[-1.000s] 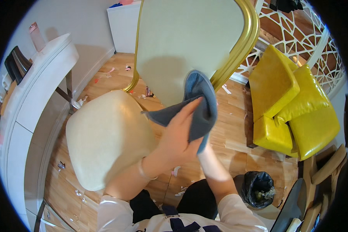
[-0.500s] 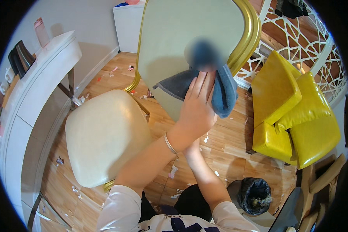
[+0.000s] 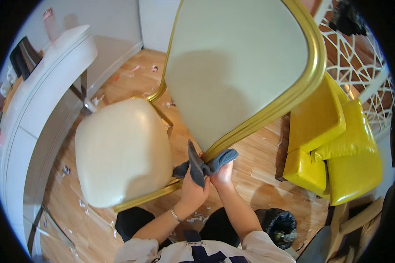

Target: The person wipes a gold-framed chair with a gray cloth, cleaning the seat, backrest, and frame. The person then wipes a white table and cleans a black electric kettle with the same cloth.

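A grey-blue cloth (image 3: 197,172) is bunched around the bottom of the gold frame (image 3: 259,122) of a chair's pale backrest (image 3: 237,57). My left hand (image 3: 195,189), with a bracelet on its wrist, is closed on the cloth at the left side of the frame. My right hand (image 3: 224,173) grips the cloth from the right, close against the left hand; folds of fabric hide most of its fingers. The chair's cream padded seat (image 3: 123,151) lies to the left, edged in gold below. Where the frame meets the seat is partly covered by the cloth.
A curved white desk (image 3: 41,92) with a pink bottle (image 3: 50,26) stands at the left. To the right are a yellow armchair (image 3: 316,127) and a white lattice screen (image 3: 351,70). A black-lined bin (image 3: 281,225) sits near my right arm. Paper scraps litter the wood floor.
My left hand has come down with the cloth from the middle of the backrest to its lower frame, beside my right hand. The backrest looks larger and farther right in view.
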The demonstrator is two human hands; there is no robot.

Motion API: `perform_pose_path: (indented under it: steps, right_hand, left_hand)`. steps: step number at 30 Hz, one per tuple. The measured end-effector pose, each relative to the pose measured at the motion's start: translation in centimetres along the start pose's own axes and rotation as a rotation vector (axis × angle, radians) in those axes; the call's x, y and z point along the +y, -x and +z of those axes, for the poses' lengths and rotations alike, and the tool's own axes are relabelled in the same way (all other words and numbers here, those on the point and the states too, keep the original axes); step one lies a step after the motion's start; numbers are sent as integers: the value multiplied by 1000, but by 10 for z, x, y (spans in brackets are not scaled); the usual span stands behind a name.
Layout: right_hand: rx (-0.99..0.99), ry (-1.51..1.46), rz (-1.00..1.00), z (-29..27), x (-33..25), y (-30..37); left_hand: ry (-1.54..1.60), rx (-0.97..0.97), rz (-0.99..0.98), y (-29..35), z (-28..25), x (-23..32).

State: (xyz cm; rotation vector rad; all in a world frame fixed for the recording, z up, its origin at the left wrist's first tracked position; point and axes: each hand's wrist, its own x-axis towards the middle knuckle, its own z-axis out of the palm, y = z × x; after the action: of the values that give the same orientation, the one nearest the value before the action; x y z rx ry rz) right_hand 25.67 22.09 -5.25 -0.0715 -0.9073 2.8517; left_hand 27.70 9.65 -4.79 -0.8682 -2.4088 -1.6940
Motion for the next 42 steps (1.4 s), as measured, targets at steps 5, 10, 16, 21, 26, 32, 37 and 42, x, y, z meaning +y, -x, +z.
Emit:
perform_pose_path:
  steps: [5,10,16,21,26,32,37,42]
  right_hand:
    - [134,179,88,20,-10,12]
    - [89,259,179,12,-22,17]
    - [6,316,251,-1,-21,10]
    - [-49,370,225,-7,-22,-3]
    - [-97,383,147,-14,-19,-3]
    - [-268,334,210,-26,-15,-7]
    - [-184,535,215,-48,-23,-16]
    - [-177,519,257,-16,-38,-7]
  left_hand:
    - [-259,0,233,-43,0,72]
    - [-269,219,386,-102,-3,104]
    - [24,325,-48,-46,33,36]
    - [-314,223,-325,10,28,-17]
    - [-834,-82,-301,39,0,-23]
    - [-558,118,-211,29,17,-10]
    - [-197,220,-79,-15,30,29]
    - [-157,211,159,-88,-2,104]
